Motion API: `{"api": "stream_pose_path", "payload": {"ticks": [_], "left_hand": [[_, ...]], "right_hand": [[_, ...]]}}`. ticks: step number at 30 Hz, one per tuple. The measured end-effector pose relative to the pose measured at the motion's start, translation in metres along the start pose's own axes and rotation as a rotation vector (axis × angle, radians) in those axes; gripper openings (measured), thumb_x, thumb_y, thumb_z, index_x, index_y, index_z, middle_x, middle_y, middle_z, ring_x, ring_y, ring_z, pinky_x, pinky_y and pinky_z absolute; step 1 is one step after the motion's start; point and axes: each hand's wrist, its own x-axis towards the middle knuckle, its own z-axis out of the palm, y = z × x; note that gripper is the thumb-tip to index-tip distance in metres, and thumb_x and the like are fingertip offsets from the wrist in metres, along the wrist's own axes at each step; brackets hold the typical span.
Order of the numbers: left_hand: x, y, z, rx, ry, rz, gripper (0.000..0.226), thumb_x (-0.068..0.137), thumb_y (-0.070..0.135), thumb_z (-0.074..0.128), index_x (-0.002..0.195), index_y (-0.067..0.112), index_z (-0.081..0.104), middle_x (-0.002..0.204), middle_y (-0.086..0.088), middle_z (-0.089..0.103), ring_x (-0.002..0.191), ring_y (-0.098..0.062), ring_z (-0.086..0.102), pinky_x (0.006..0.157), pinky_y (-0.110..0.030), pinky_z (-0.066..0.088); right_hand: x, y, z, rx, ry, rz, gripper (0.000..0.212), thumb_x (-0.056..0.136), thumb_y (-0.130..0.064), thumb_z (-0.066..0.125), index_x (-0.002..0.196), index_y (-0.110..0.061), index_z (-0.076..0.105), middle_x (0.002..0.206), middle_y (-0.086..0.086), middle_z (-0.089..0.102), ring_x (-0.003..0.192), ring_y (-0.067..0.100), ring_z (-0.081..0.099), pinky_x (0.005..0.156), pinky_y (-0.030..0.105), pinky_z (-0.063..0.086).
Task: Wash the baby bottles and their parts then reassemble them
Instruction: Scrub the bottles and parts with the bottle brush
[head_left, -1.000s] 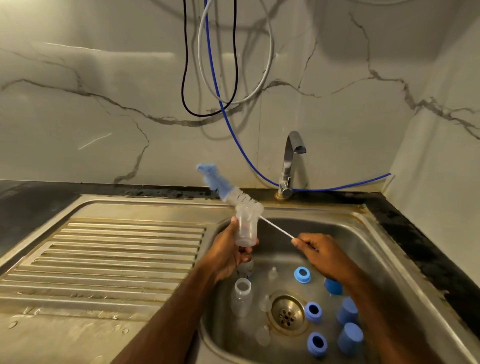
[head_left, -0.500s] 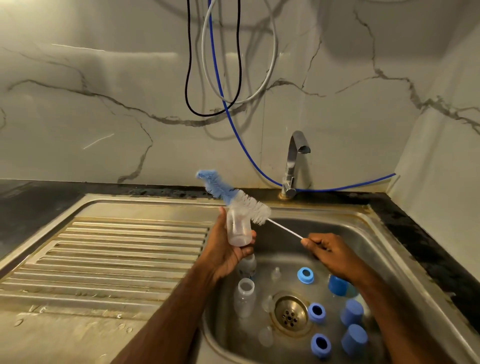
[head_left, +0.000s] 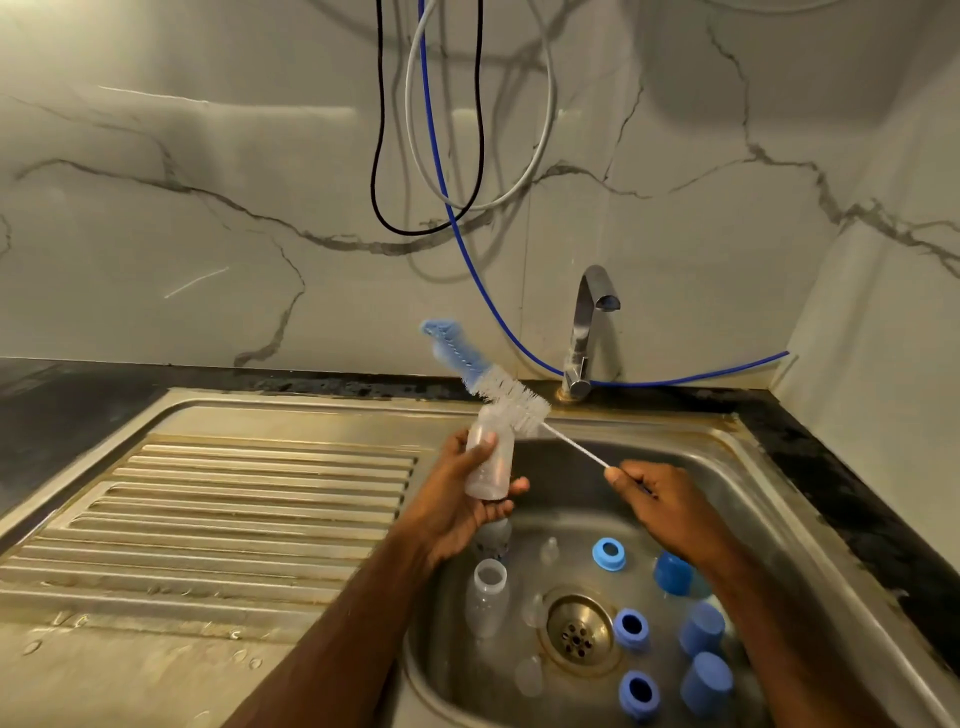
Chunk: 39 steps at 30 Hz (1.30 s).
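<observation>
- The left hand (head_left: 457, 499) grips a clear bottle (head_left: 488, 457) above the sink (head_left: 727, 467).
- The right hand (head_left: 670, 504) pinches the bottle brush (head_left: 498, 387) by its wire, bristles outside the bottle's mouth.
- Another bottle (head_left: 485, 597), blue rings (head_left: 609, 554) and caps (head_left: 706, 675) lie apart in the basin, so washing looks early and reassembly is not yet begun.
</observation>
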Motion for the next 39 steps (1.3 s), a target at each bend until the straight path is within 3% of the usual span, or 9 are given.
{"api": "stream_pose_path", "payload": {"ticks": [4,6,10,15,21,26,31,36,39], "left_hand": [[-0.004,-0.003,0.006,0.067,-0.007,-0.012,0.061,0.069,0.018,0.087,0.123,0.024,0.058,0.103,-0.010,0.075,0.086,-0.026,0.075,0.068,-0.035,0.060],[-0.006,0.002,0.002,0.058,-0.038,-0.010,0.068,0.066,0.016,0.089,0.125,0.021,0.056,0.106,-0.014,0.071,0.084,-0.023,0.071,0.066,-0.032,0.054],[-0.005,0.008,-0.002,-0.123,-0.107,-0.096,0.059,0.083,0.026,0.060,0.139,0.011,0.048,0.119,-0.027,0.065,0.090,-0.032,0.066,0.063,-0.033,0.051],[-0.001,0.008,-0.009,-0.211,-0.053,-0.052,0.052,0.094,0.036,0.046,0.137,0.008,0.053,0.132,-0.024,0.062,0.110,-0.035,0.067,0.086,-0.049,0.058],[-0.005,0.004,0.002,-0.093,-0.074,-0.083,0.062,0.084,0.023,0.073,0.140,0.010,0.050,0.140,-0.026,0.053,0.123,-0.048,0.058,0.083,-0.051,0.061],[0.000,0.002,0.000,-0.245,-0.009,-0.040,0.040,0.095,0.013,0.057,0.135,0.006,0.054,0.133,-0.026,0.062,0.119,-0.041,0.064,0.088,-0.048,0.060],[0.005,0.011,0.001,-0.562,0.032,-0.052,0.049,0.104,0.033,0.049,0.142,0.002,0.045,0.135,-0.032,0.058,0.118,-0.042,0.065,0.089,-0.045,0.061],[0.005,0.005,0.011,-0.619,0.097,-0.040,0.049,0.103,0.034,0.049,0.140,0.002,0.051,0.130,-0.030,0.063,0.110,-0.038,0.069,0.084,-0.043,0.062],[0.004,0.014,0.004,-0.712,0.110,-0.009,0.050,0.102,0.035,0.051,0.138,0.000,0.053,0.130,-0.029,0.063,0.111,-0.038,0.069,0.080,-0.043,0.063]], "right_hand": [[0.000,-0.012,0.010,-0.044,-0.121,-0.081,0.038,0.099,-0.047,0.050,0.071,-0.022,0.056,0.065,0.004,0.055,0.056,0.007,0.048,0.062,0.040,0.047],[0.000,-0.009,0.003,-0.036,-0.146,-0.077,0.038,0.100,-0.044,0.051,0.070,-0.022,0.058,0.066,0.003,0.056,0.059,0.012,0.051,0.064,0.041,0.049],[-0.002,-0.003,-0.004,0.004,-0.053,-0.023,0.038,0.101,-0.039,0.054,0.066,-0.022,0.055,0.057,-0.004,0.050,0.054,0.006,0.046,0.060,0.036,0.045],[-0.001,-0.009,-0.006,-0.010,-0.244,-0.064,0.038,0.101,-0.035,0.054,0.069,-0.017,0.058,0.061,-0.001,0.052,0.057,0.008,0.048,0.062,0.032,0.045],[-0.001,-0.008,-0.001,-0.022,-0.014,0.014,0.038,0.100,-0.040,0.054,0.068,-0.020,0.058,0.057,-0.004,0.051,0.053,0.004,0.046,0.060,0.033,0.044],[-0.001,-0.015,0.002,-0.016,-0.180,-0.076,0.039,0.100,-0.042,0.051,0.070,-0.018,0.058,0.062,0.001,0.053,0.057,0.007,0.048,0.061,0.036,0.046],[-0.003,-0.014,0.007,0.037,-0.043,-0.054,0.036,0.101,-0.037,0.054,0.068,-0.021,0.055,0.058,-0.002,0.050,0.054,0.003,0.045,0.059,0.030,0.041],[-0.003,-0.029,0.024,-0.065,-0.025,-0.163,0.036,0.101,-0.042,0.052,0.067,-0.029,0.050,0.059,-0.011,0.051,0.055,0.007,0.050,0.056,0.023,0.040],[-0.003,-0.019,0.014,-0.066,0.000,-0.102,0.035,0.100,-0.045,0.050,0.070,-0.028,0.054,0.061,-0.005,0.054,0.058,0.011,0.053,0.061,0.036,0.049]]}}
